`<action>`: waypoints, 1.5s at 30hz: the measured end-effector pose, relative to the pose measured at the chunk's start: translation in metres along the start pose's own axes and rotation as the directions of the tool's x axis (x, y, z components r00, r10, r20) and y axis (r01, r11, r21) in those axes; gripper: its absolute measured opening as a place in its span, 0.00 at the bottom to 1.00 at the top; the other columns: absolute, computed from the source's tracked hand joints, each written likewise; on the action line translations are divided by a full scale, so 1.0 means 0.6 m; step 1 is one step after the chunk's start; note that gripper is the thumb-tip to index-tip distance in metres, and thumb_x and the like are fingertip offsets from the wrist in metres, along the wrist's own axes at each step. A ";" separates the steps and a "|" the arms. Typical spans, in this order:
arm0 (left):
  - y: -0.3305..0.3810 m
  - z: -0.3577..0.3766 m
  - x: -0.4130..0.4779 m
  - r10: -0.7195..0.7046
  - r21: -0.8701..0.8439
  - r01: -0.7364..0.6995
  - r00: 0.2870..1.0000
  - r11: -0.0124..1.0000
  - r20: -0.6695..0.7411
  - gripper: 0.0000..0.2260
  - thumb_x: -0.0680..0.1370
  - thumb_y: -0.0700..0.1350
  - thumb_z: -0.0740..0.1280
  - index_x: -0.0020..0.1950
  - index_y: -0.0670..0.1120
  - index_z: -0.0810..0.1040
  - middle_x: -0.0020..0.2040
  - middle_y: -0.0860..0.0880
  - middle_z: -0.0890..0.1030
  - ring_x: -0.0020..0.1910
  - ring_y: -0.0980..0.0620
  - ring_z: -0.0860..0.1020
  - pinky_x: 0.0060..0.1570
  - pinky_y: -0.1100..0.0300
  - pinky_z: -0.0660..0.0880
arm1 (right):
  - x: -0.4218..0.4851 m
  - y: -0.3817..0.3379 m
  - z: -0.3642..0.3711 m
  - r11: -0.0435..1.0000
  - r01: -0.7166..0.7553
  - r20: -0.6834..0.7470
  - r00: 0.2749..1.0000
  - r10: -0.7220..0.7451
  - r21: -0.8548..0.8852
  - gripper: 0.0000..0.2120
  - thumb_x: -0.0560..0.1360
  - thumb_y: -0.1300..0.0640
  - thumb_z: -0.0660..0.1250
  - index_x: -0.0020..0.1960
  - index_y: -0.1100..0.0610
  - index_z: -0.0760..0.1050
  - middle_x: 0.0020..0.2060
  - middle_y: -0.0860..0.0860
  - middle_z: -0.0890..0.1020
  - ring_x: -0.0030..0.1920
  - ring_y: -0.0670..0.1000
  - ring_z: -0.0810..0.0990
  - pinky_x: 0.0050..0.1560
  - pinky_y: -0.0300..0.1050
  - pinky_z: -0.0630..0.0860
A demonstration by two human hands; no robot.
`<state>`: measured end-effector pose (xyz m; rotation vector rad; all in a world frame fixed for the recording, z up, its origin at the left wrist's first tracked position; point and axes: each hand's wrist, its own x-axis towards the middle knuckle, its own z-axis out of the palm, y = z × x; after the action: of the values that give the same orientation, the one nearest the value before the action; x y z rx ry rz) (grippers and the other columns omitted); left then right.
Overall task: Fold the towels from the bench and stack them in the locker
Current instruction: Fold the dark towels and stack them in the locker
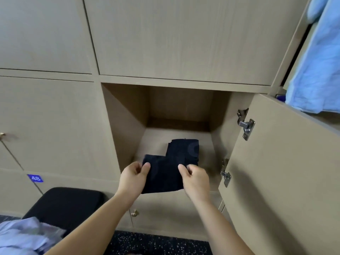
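A folded dark navy towel [162,174] is held at the front edge of the open locker [176,133]. My left hand [133,178] pinches its left edge and my right hand [195,178] pinches its right edge, thumbs on top. Behind it, on the locker floor, lies another folded dark towel [184,150], partly covered by the held one. On the black bench [70,203] at lower left lies a crumpled pale lilac towel [24,236].
The locker door [279,172] stands open to the right, with metal hinges [245,124] on its inner edge. A light blue cloth [318,57] hangs from the upper right locker. Closed lockers surround the open one; a blue number tag [35,178] sits at left. Below is dark speckled floor.
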<state>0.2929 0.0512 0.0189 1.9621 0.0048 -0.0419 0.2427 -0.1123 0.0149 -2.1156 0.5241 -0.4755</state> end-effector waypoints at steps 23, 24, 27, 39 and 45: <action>0.037 0.168 0.253 0.041 -0.044 -0.037 0.993 0.998 0.110 0.09 0.74 0.47 0.75 0.41 0.50 0.76 0.44 0.52 0.81 0.45 0.54 0.79 0.46 0.65 0.73 | 0.271 0.082 0.004 0.927 -0.275 0.007 0.959 0.283 0.255 0.08 0.73 0.54 0.73 0.40 0.60 0.81 0.40 0.52 0.84 0.43 0.51 0.82 0.46 0.46 0.78; 0.031 0.172 0.256 0.049 -0.050 -0.044 0.992 0.998 0.113 0.09 0.74 0.46 0.75 0.40 0.51 0.75 0.42 0.53 0.81 0.43 0.56 0.79 0.42 0.68 0.73 | 0.271 0.087 0.007 0.927 -0.276 -0.001 0.958 0.285 0.254 0.09 0.73 0.54 0.73 0.40 0.60 0.81 0.40 0.52 0.84 0.43 0.51 0.82 0.48 0.49 0.78; 0.024 0.179 0.259 0.068 -0.080 -0.059 0.991 0.995 0.115 0.11 0.75 0.45 0.74 0.38 0.54 0.74 0.40 0.56 0.79 0.40 0.61 0.77 0.36 0.72 0.70 | 0.276 0.091 0.012 0.925 -0.271 -0.018 0.958 0.285 0.267 0.09 0.73 0.55 0.73 0.39 0.61 0.81 0.39 0.53 0.84 0.43 0.53 0.82 0.50 0.52 0.79; 0.014 0.148 0.239 0.379 0.169 -0.417 0.899 0.893 0.219 0.21 0.79 0.48 0.69 0.71 0.48 0.73 0.62 0.57 0.75 0.64 0.57 0.72 0.62 0.65 0.68 | 0.255 0.085 -0.013 0.972 0.220 -0.102 0.969 -0.227 -0.078 0.16 0.74 0.59 0.70 0.62 0.56 0.78 0.56 0.49 0.78 0.56 0.47 0.76 0.57 0.37 0.71; -0.008 0.152 0.257 0.533 0.399 -0.689 0.723 0.605 0.441 0.32 0.78 0.66 0.55 0.77 0.49 0.65 0.77 0.55 0.63 0.77 0.58 0.58 0.72 0.67 0.50 | 0.258 0.094 -0.008 0.956 0.265 0.201 0.951 -0.237 -0.126 0.22 0.77 0.55 0.67 0.71 0.55 0.71 0.69 0.48 0.72 0.70 0.46 0.67 0.72 0.42 0.62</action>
<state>0.4444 -0.0340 -0.0252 2.4019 -0.9935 0.1607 0.3593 -0.2267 -0.0076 -2.3585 0.1884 -0.3862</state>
